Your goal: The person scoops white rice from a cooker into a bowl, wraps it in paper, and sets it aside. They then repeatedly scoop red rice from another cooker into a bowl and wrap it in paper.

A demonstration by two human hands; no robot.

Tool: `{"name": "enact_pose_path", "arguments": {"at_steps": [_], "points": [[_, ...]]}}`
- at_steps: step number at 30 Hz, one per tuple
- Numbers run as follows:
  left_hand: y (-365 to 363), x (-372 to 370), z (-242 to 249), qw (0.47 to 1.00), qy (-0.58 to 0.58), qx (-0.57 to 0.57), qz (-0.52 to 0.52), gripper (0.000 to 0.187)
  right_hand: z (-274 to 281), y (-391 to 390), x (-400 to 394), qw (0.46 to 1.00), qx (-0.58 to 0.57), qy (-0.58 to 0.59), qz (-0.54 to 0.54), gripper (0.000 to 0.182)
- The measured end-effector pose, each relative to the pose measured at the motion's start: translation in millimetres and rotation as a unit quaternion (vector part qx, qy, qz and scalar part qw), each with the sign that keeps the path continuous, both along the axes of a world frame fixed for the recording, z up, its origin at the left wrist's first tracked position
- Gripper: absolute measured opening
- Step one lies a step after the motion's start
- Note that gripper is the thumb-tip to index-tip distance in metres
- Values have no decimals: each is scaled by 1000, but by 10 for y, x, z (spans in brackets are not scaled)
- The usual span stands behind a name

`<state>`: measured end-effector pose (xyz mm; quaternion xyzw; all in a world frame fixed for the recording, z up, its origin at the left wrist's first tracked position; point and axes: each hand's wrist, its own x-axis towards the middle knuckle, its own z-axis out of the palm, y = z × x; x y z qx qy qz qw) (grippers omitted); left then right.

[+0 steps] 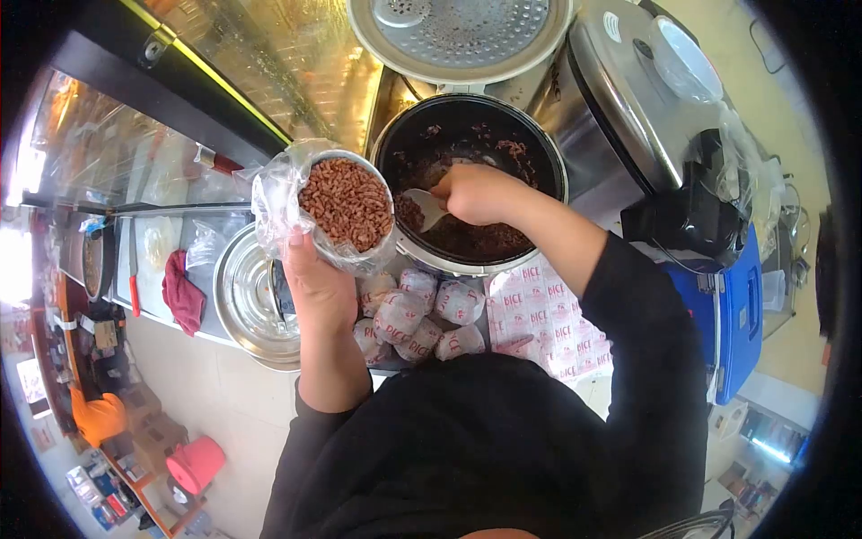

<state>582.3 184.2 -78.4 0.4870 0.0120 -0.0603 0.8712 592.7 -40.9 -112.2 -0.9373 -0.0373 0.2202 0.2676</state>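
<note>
My left hand [316,283] is closed round a bowl [392,241] wrapped in clear plastic and filled with reddish-brown cooked rice [346,202]. The bowl is held up beside the left rim of a rice cooker pot [476,112] with a dark inside. Inside the pot, my right hand [480,193] grips a pale rice paddle [422,208]. Some rice lies by the paddle's blade, and more clings to the pot's walls. Below the bowl and pot sit several wrapped rice packets [401,314], next to a stack of printed wrapping paper [549,314].
The cooker's open lid [462,36] stands behind the pot. At right are a second steel cooker [602,81] with a white bowl [685,58] on top, and a blue cool box [741,310]. Steel lids or plates [247,310] and a maroon cloth [182,292] lie left.
</note>
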Motion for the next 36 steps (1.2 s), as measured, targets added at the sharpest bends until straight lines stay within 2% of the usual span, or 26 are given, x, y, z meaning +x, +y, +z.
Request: {"name": "enact_pose_path", "arguments": {"at_steps": [3,6,9,12,14,16,18,21,24,25,26,27,28,32,34,36], "points": [[-14,13,-18,1000,23,3,9,56,328,-126,-200,996,78,25,-31,32],[-88,-16,37,998,59,3,2,49,439,-298,-433,980,148,13,-136,32],[-202,-29,45,996,78,36,-21,44,886,-257,-716,961,136,-75,-230,30],[-445,-70,112,993,86,-12,-76,44,1087,21,-951,931,-36,-305,-197,38],[-621,-93,128,983,101,-95,-117,49,924,334,-1090,897,-208,-369,-129,44],[-658,-97,107,983,96,-67,-139,53,785,495,-1159,876,-226,-408,-123,55],[-653,-89,66,980,80,-83,-160,55,814,313,-1144,872,-181,-425,-161,55],[-623,-113,61,979,72,-97,-166,57,1187,210,-1158,890,-22,-346,-296,43],[-607,-166,84,979,68,-95,-164,57,773,243,-1059,887,137,-379,-226,36],[-568,-138,3,979,59,-89,-172,57,810,376,-1074,898,155,-322,-255,36],[-548,-132,-46,979,49,-83,-181,57,803,424,-1072,911,144,-281,-264,37],[-545,-160,-26,986,50,-29,-154,58,897,473,-1092,929,108,-246,-253,37],[-512,-174,-35,984,53,-41,-164,58,987,503,-1116,945,73,-211,-240,37],[-290,-278,-69,985,40,-54,-162,61,821,128,-891,945,168,-243,-139,35],[-193,-369,-5,989,40,-37,-138,61,928,16,-914,945,86,-250,-194,35],[-146,-586,76,989,55,-35,-130,64,816,-10,-1018,929,-40,-316,-188,25]]}}
